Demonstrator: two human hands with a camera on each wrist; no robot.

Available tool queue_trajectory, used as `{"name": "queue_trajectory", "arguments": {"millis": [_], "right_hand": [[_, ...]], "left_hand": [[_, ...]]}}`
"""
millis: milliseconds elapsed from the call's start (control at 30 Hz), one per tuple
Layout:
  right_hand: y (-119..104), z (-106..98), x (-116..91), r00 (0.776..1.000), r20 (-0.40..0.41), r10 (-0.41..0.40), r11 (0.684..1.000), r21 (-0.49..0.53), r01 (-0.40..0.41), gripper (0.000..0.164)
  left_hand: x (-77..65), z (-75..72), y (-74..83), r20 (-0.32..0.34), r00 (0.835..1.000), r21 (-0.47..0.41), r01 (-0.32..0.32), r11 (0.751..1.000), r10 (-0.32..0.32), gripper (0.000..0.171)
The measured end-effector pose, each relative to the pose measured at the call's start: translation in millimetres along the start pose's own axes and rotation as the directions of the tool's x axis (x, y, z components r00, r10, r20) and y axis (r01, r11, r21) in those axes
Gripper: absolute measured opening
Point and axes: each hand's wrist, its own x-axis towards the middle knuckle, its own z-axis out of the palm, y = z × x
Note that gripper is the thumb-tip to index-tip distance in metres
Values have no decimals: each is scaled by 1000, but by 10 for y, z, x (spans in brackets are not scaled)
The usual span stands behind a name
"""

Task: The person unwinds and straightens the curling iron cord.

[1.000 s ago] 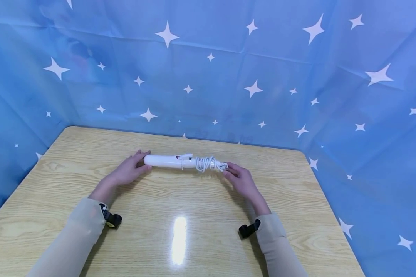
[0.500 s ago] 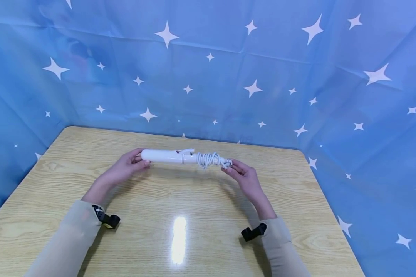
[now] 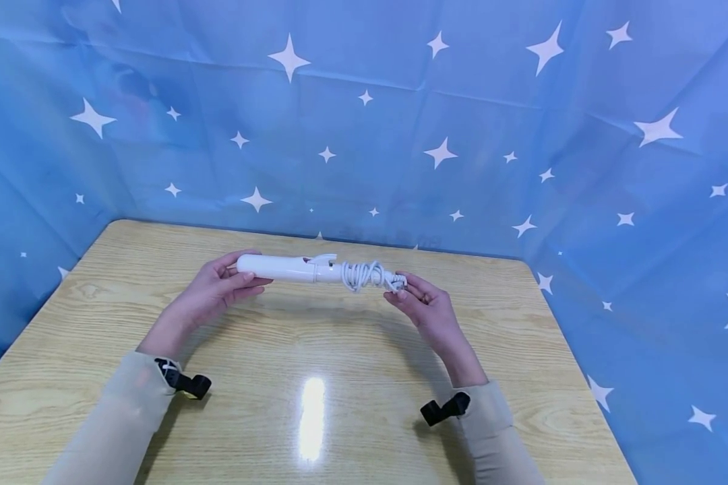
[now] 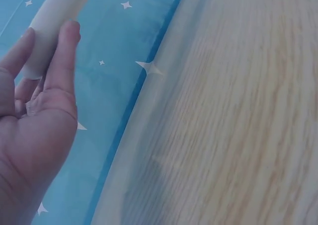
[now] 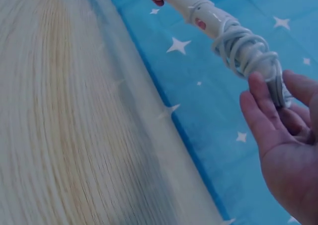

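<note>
A white curling iron (image 3: 279,267) is held level above the wooden table, its shadow falling on the tabletop below. My left hand (image 3: 209,286) grips the smooth rounded barrel end between thumb and fingers; the left wrist view shows this end of the curling iron (image 4: 54,29) tilted between the fingers. At the other end, my right hand (image 3: 427,310) pinches the handle's tip. A pale cord (image 5: 243,48) is wound in several loops around the handle there. A small lever (image 3: 323,259) sticks up near the middle, and a reddish spot shows beside it.
The wooden table (image 3: 249,377) reaches back to a blue star-patterned cloth (image 3: 364,168), which hangs behind it and along both sides. A bright light reflection lies on the tabletop near the front. Black cameras sit on both wrists.
Both hands have lifted the curling iron off the table and shifted it slightly left. The left hand's fingers have moved from beside the barrel end to around it.
</note>
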Motion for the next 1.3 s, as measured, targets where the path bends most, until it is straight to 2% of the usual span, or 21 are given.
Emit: {"name": "queue_trajectory", "arguments": {"millis": [100, 300, 467, 700, 900, 1100, 1300], "right_hand": [[-11, 20, -6, 1000, 11, -7, 997, 70, 6, 52], [-8, 14, -22, 998, 50, -37, 995, 93, 32, 57], [-29, 7, -40, 998, 41, -39, 998, 56, 37, 54], [-72, 20, -54, 999, -19, -44, 999, -2, 44, 49], [-78, 54, -61, 996, -55, -75, 997, -36, 73, 48], [-30, 91, -52, 981, -109, -162, 978, -151, 145, 39], [-1, 151, -28, 961, -160, -225, 966, -169, 198, 32]], "left_hand": [[-3, 8, 18, -7, 1000, -39, 7, 999, -7, 38], [-4, 33, 30, -31, 999, -67, 20, 998, -22, 36], [2, 60, 49, -34, 999, -69, 23, 997, -26, 35], [5, 103, 85, -20, 999, -66, 32, 997, -33, 37], [23, 143, 79, -5, 1000, -32, 27, 999, -27, 36], [45, 226, 66, -61, 998, 11, -3, 1000, 4, 32], [83, 293, 60, -110, 993, 24, -42, 999, 45, 29]]}}
